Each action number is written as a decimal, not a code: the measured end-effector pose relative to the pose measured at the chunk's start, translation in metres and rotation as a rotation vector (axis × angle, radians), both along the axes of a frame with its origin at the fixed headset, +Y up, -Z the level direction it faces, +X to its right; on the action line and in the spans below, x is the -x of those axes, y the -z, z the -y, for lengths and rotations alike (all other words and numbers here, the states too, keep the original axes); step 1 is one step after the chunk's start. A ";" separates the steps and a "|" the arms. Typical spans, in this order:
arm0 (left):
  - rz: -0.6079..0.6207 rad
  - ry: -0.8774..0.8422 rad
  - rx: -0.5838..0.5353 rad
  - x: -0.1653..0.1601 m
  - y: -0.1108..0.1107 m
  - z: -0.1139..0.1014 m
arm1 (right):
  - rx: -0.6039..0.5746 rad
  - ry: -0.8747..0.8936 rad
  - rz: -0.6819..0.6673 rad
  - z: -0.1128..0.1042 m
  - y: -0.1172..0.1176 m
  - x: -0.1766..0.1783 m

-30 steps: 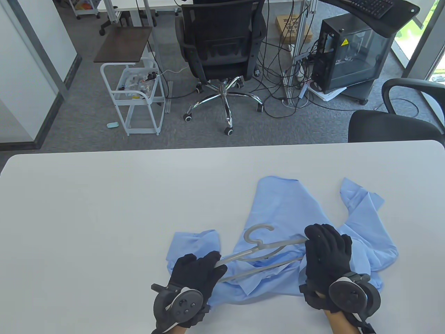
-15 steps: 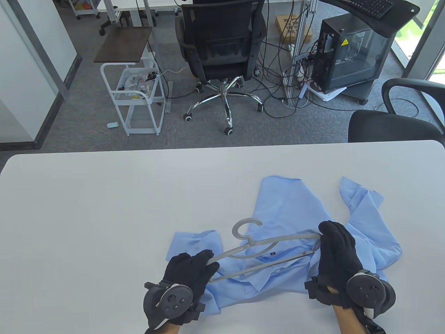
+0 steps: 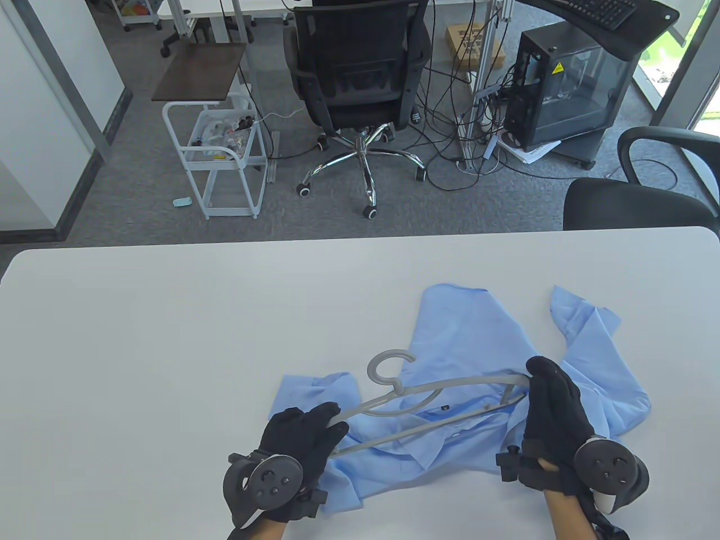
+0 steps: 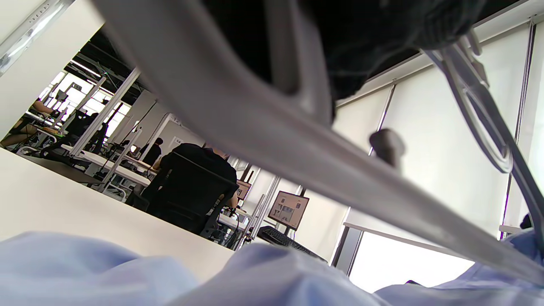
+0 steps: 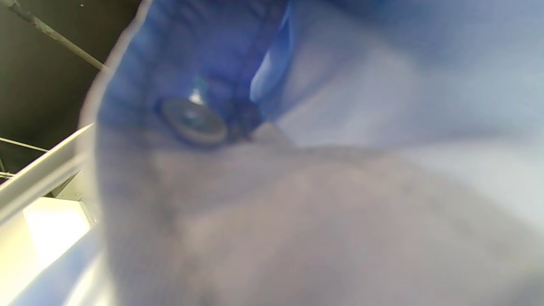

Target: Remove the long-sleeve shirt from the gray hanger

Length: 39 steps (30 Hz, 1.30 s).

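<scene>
A light blue long-sleeve shirt (image 3: 472, 337) lies crumpled on the white table (image 3: 169, 337), right of centre. A gray hanger (image 3: 450, 384) lies slanted over its collar, hook pointing away from me. Most of the hanger is bare; its right end sits at the shirt's shoulder. My left hand (image 3: 320, 422) grips the hanger's left end and holds it a little above the cloth. In the left wrist view the hanger (image 4: 255, 127) crosses close, above the shirt (image 4: 272, 276). My right hand (image 3: 548, 394) grips the shirt at the hanger's right end. Shirt fabric (image 5: 382, 106) fills the right wrist view.
A black office chair (image 3: 630, 202) stands at the table's far right edge. Another chair (image 3: 360, 73), a white cart (image 3: 225, 163) and a computer case (image 3: 568, 90) stand on the floor beyond the table.
My left hand has drawn the hanger to the left and toward me. My right hand has moved right with the shirt's shoulder. More of the hanger's right arm is bare.
</scene>
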<state>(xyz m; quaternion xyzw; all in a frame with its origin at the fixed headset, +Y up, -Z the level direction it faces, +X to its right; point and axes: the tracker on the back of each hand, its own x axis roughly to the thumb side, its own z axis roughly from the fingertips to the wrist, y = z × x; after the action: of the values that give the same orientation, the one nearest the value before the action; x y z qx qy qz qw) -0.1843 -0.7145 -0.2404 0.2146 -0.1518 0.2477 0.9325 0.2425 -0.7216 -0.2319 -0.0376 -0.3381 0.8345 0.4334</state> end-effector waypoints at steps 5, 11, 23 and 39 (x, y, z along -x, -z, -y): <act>0.009 0.001 0.017 0.003 0.004 0.002 | 0.036 0.007 0.018 0.004 0.003 -0.004; 0.014 -0.029 0.041 0.009 0.007 0.005 | 0.055 0.033 0.027 0.007 0.005 -0.009; 0.012 -0.044 0.045 0.012 0.008 0.005 | 0.106 0.078 0.041 0.011 0.006 -0.015; 0.002 -0.115 0.039 0.025 0.008 0.002 | 0.115 0.000 0.012 0.008 0.006 -0.007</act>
<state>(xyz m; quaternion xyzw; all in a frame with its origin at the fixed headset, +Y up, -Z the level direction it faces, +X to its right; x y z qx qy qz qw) -0.2091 -0.7166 -0.2485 0.2047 -0.1352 0.3040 0.9205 0.2499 -0.7292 -0.2376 -0.0674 -0.2921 0.8523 0.4286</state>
